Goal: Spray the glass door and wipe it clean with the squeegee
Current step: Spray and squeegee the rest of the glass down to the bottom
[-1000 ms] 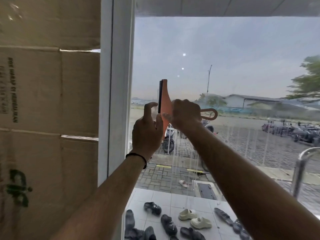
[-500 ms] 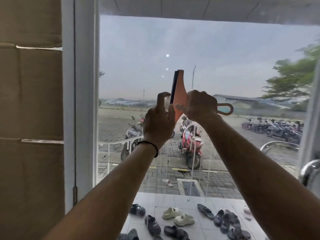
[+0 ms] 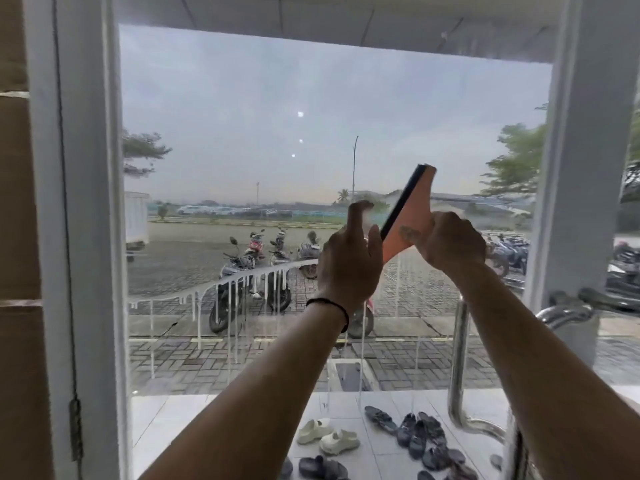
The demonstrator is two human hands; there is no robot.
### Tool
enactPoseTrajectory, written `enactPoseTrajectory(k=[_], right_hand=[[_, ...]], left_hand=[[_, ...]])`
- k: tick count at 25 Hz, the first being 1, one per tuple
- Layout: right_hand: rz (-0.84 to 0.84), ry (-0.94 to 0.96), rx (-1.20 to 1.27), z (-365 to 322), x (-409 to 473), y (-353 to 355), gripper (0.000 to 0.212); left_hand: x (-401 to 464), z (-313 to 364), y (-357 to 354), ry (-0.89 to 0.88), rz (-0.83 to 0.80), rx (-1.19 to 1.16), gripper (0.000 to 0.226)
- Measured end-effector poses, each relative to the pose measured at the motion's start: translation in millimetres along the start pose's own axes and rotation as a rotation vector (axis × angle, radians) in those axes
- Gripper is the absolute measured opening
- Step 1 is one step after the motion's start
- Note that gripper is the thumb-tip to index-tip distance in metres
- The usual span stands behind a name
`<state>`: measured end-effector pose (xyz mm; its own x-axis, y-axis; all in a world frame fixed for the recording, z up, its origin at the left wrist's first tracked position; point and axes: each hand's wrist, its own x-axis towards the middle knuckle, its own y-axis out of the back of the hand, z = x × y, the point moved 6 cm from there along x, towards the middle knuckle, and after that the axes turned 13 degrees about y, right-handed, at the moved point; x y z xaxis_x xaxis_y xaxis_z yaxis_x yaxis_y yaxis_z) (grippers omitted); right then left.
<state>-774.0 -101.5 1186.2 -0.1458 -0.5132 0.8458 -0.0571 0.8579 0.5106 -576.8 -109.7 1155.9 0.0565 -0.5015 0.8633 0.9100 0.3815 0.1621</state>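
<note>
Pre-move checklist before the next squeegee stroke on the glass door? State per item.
1. Right hand holds the orange squeegee firmly: ok, fingers curled round its body.
2. Left hand supports the blade end: cannot tell; it sits beside the blade's lower end with index finger and thumb raised, contact unclear.
3. Blade flat against the glass door: cannot tell; the blade is tilted, its top leaning right.
4. Glass above the foam line wiped: ok, it looks clear.
5. Glass below the line clean: not ok, white drips run down.
6. Path clear of the metal door handle: ok, it stands lower right, apart from the squeegee.
</note>
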Motion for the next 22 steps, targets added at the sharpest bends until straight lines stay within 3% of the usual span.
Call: enactPoseTrajectory(k=[6,11,15,22], right_hand=[[-0.050,-0.116,0.141,31.1,-21.9,-5.5,0.058],[0.078,-0.080,0.096,21.6,-36.0,18.7,0.056],[0.164,-0.214,0.149,46.7,-72.6,28.4,0.056],[0.130,-0.334,0.178,76.0,-114.0,35.5,0.056]], left_hand=[[-15.2,9.9,-19.9,0.010,-0.073,-0.021,0.030],[-22.5,15.0,-25.6,-0.004,-0.106,-0.028,0.030],[-20.3,19.0,-26.3,-0.065,-0.112,-0.016,0.029],[-26.3,52.0,-45.7,-0.156,-0.127,-0.067,0.028]])
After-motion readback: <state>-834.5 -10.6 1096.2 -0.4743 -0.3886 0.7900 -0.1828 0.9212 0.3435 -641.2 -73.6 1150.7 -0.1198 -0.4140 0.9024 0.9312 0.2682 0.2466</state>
